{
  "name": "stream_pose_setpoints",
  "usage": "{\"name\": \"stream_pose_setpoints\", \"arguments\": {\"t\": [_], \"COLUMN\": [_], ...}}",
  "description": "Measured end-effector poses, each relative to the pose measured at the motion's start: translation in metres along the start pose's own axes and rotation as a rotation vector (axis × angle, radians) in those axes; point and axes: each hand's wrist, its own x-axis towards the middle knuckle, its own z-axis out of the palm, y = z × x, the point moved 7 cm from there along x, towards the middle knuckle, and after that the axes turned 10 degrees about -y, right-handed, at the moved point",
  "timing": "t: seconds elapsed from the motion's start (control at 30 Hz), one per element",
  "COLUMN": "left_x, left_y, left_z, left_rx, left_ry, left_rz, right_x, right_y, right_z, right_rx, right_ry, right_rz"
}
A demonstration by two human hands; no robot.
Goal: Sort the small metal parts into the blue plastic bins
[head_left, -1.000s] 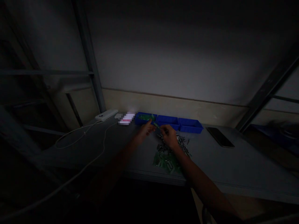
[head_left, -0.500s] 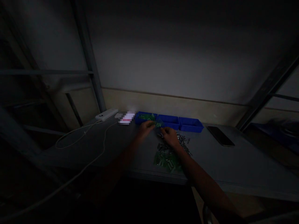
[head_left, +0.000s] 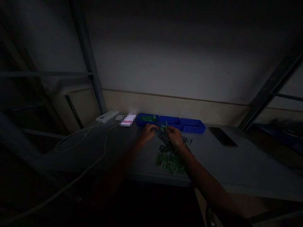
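My right hand pinches a small clear green bag with shiny pieces inside, held in front of the blue bins. Just left of the bag, my left hand is apart from it, its forefinger stretched out and nothing visible in it. Under and beside my right hand lies a pile of small metal parts, partly hidden by that hand. Nearer the table's front edge are several filled green bags. More green bags lie in the left blue bin.
A middle blue bin and a right blue bin continue the row. A dark phone lies at the right. On the left are a white power bank, a lit, blurred-out screen and a white cable crossing the table.
My left hand has come off the green bag and drawn slightly away from it. The bag now stays in my right hand, which has moved a little to the right.
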Motion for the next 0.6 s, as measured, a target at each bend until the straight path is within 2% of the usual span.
{"name": "stream_pose_setpoints", "arguments": {"t": [0.13,0.2,0.27,0.47,0.6], "left_x": [0.002,0.001,-0.002,-0.007,-0.008], "left_y": [-0.022,-0.03,-0.033,-0.022,-0.021], "left_z": [0.006,0.009,0.011,0.014,0.012], "left_rx": [-0.324,-0.476,-0.561,-0.507,-0.465], "left_ry": [-0.047,-0.036,-0.013,-0.007,0.088], "left_rz": [-0.246,-0.367,-0.426,-0.325,-0.251], "right_x": [-0.006,-0.01,-0.012,-0.018,-0.026], "right_y": [-0.02,-0.027,-0.029,-0.032,-0.041], "right_z": [0.001,0.008,0.015,0.027,0.033], "right_rx": [-0.267,-0.356,-0.445,-0.731,-0.907], "right_ry": [-0.001,-0.059,-0.135,-0.25,-0.282], "right_rz": [-0.124,-0.152,-0.142,-0.118,-0.04]}}
